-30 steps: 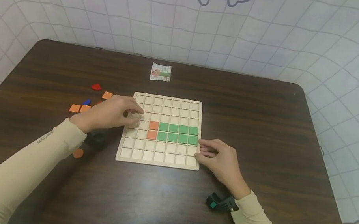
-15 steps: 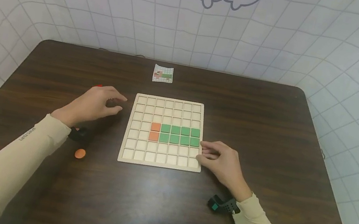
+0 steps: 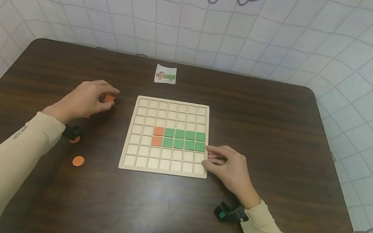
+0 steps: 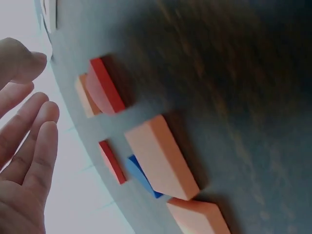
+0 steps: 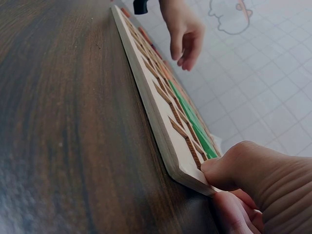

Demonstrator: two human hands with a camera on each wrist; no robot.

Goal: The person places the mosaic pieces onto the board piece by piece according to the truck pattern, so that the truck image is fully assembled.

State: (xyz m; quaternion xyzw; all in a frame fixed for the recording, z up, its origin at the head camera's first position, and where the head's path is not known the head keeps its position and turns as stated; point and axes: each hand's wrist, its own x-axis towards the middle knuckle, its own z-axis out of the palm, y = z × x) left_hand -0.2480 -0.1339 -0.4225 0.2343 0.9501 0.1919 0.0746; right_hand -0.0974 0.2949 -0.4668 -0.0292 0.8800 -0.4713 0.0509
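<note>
My left hand (image 3: 85, 98) hovers over loose pieces left of the board, thumb and fingers apart. An orange square tile (image 3: 109, 98) shows between them in the head view. The left wrist view has that hand (image 4: 24, 161) holding nothing, beside a red curved piece (image 4: 105, 87), a blue piece (image 4: 140, 174) and an orange tile (image 4: 158, 158). With thumb on top and fingers at the side, my right hand (image 3: 228, 167) grips the right edge of a wooden grid board (image 3: 161, 173). On the board lie two orange-red tiles (image 3: 158, 131) and a block of green tiles (image 3: 180, 134).
A small picture card (image 3: 165, 75) lies behind the board, printed with a coloured grid pattern. Near my left wrist an orange disc (image 3: 78, 161) rests on the dark wooden table (image 3: 161, 216). Patterned white cloth (image 3: 200, 35) rises behind the table's far edge.
My left hand has drawn back from over the board's left columns to the loose pieces at the left. My right hand keeps its hold on the board's edge.
</note>
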